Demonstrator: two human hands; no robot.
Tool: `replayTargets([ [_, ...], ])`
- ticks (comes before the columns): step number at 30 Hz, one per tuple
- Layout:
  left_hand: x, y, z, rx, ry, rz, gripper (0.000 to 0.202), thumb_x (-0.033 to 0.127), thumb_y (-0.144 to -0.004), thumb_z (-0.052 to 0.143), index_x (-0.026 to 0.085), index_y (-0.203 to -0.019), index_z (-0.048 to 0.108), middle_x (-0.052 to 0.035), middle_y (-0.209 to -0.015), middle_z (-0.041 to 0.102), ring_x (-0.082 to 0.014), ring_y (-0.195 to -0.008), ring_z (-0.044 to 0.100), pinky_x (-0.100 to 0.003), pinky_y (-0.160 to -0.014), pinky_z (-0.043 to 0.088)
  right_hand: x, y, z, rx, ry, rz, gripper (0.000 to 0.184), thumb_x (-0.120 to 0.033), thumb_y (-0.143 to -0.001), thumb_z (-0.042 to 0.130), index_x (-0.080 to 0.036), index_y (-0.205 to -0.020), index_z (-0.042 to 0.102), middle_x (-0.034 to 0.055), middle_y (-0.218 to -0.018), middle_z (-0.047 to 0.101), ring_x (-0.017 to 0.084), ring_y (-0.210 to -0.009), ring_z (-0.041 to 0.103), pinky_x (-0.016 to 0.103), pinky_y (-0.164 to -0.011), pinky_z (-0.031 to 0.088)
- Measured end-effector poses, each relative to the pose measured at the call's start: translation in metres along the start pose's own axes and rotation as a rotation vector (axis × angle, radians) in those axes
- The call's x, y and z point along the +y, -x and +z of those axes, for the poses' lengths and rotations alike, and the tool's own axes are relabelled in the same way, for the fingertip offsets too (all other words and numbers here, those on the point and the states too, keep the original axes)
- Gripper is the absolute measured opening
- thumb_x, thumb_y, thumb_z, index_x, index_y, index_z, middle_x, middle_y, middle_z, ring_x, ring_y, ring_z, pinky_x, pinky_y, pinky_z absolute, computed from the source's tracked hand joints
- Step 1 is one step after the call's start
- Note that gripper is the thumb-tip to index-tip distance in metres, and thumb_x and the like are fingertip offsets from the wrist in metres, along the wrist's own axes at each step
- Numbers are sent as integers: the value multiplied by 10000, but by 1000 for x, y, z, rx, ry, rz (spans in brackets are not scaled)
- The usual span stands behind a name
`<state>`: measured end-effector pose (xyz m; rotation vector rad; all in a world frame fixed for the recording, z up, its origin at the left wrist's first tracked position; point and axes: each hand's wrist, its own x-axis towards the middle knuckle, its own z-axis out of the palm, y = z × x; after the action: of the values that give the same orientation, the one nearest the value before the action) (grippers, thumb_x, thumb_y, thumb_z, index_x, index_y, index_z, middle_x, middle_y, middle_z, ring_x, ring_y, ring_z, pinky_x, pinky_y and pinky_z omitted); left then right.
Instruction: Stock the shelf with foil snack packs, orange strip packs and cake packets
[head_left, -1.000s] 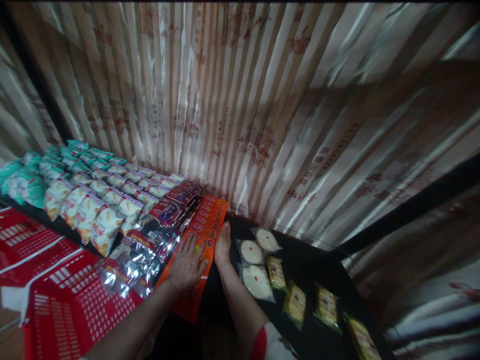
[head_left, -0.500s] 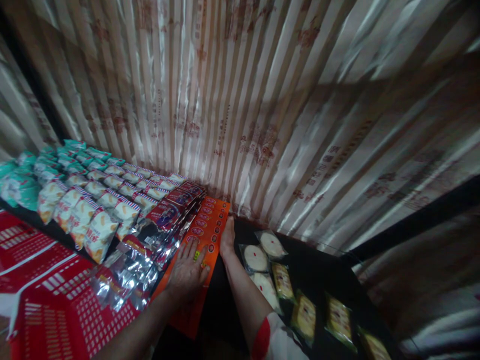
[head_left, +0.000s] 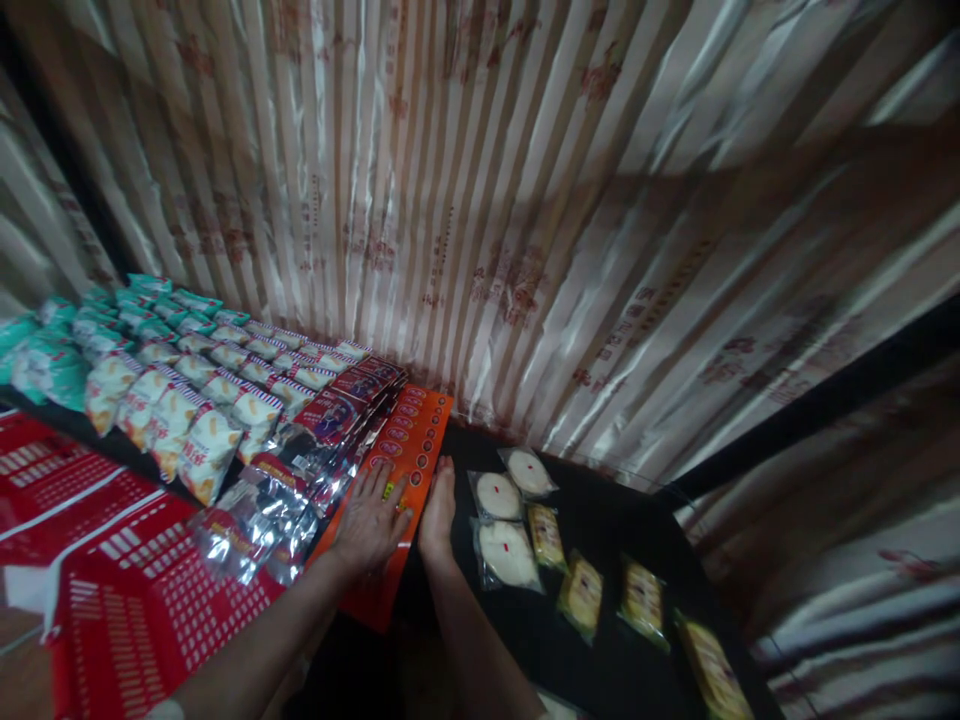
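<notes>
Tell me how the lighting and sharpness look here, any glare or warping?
Head view: dim, the black shelf lost in shadow. Head view: glare streaks on the pleated fabric and the silver foil packets. Head view: pleats bow toward the edges, a wide-lens warp. Head view: the right side is smeared soft, while the left hand and right hand at the orange pack read fairly clear.

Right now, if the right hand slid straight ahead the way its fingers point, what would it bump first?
Probably the striped curtain at the back; the right hand lies beside the orange packet, so depth is unsure.
</notes>
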<state>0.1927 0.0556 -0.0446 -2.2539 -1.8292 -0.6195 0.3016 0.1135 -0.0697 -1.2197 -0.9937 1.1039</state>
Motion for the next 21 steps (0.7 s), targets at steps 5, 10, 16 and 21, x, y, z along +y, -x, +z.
replayTargets([
  [5,-3,0,-1,-7,9,17,484,412,-847,414,202,-1282,444,-136,-1366,407,-299,-1268,345,-470,-1013,295,-18,13,7,18,58,37,835,-678,-771,264,-118,-1390,258,90,-1445,286,189,-1320,287,311,-1081,228],
  [10,-7,-1,-2,-24,20,20,478,404,-843,424,208,-1278,451,-130,-1369,405,-300,-1277,330,-473,-1017,289,-23,15,11,40,103,36,822,-681,-772,249,-141,-1392,263,77,-1447,286,189,-1326,273,310,-1087,208],
  [16,-9,-1,-1,-32,30,22,489,407,-848,410,193,-1288,437,-125,-1383,389,-288,-1284,322,-475,-1032,261,-19,14,14,46,112,33,837,-681,-782,219,-112,-1396,236,99,-1450,272,193,-1333,255,332,-1085,216],
  [21,-8,-1,-4,-36,27,18,492,403,-848,411,183,-1287,436,-131,-1377,395,-284,-1281,328,-467,-1038,253,-22,13,15,50,127,36,825,-666,-793,203,-99,-1390,242,118,-1444,283,192,-1324,277,334,-1085,217],
])
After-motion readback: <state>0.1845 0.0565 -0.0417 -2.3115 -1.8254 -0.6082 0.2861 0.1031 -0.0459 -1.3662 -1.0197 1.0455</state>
